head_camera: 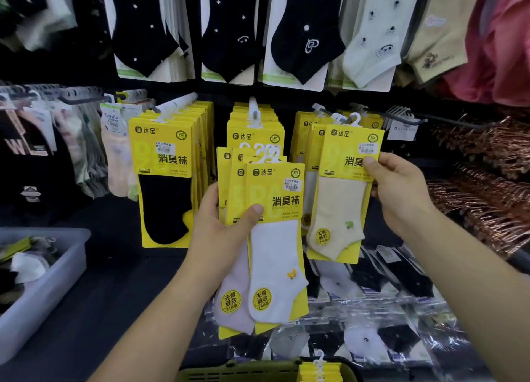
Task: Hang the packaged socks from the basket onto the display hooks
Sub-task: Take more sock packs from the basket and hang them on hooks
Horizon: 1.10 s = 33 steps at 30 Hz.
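Note:
My left hand (220,232) grips a fanned stack of yellow sock packs (272,238), a white sock pack in front, held low before the middle hook (253,109). My right hand (401,192) pinches the right edge of a yellow pack with a beige sock (341,198); its white hanger sits at the tip of the right display hook (341,118), in front of other yellow packs. The left hook (177,105) carries yellow packs with black socks (165,181). The green basket (258,371) at the bottom edge holds more yellow packs (319,371).
A grey plastic bin (57,267) with mixed socks stands at the left. Clear-wrapped socks (372,295) lie on the shelf below the hooks. Copper-coloured hangers (487,186) bristle at the right. Sock cards (229,32) hang in a row above.

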Motion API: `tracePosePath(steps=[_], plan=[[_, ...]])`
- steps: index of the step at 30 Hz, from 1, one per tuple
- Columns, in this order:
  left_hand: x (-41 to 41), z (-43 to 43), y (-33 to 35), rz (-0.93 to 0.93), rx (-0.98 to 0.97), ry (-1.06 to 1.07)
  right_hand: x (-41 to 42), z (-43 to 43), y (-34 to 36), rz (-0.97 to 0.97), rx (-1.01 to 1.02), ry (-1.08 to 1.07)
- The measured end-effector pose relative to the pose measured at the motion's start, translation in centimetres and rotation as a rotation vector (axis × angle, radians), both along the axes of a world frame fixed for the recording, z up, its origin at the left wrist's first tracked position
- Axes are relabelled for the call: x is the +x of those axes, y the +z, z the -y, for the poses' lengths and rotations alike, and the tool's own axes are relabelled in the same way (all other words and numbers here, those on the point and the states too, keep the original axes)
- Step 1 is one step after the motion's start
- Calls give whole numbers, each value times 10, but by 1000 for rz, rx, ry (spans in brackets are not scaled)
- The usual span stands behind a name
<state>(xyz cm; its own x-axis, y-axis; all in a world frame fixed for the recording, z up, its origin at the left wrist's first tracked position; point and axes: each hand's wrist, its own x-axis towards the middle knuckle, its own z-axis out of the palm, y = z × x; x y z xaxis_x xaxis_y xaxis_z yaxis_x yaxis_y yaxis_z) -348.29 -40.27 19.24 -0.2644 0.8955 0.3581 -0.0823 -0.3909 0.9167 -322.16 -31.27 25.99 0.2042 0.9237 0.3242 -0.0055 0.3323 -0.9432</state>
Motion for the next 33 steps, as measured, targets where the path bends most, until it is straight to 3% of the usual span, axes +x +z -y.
tracePosePath(steps=[7,16,18,23,33], plan=[[0,2,1,6,17,-3,-9,-14,0,80,-36,-4],[4,3,3,18,14,-18,-18,-17,-10,176,-72,-267],[4,3,3,19,13,-21,-26,-1,-10,191,-61,-205],[9,4,3,7,20,-21,-55,48,-10,223,-93,214],[14,6,1,63,16,-59,-49,44,-26,92,-165,260]])
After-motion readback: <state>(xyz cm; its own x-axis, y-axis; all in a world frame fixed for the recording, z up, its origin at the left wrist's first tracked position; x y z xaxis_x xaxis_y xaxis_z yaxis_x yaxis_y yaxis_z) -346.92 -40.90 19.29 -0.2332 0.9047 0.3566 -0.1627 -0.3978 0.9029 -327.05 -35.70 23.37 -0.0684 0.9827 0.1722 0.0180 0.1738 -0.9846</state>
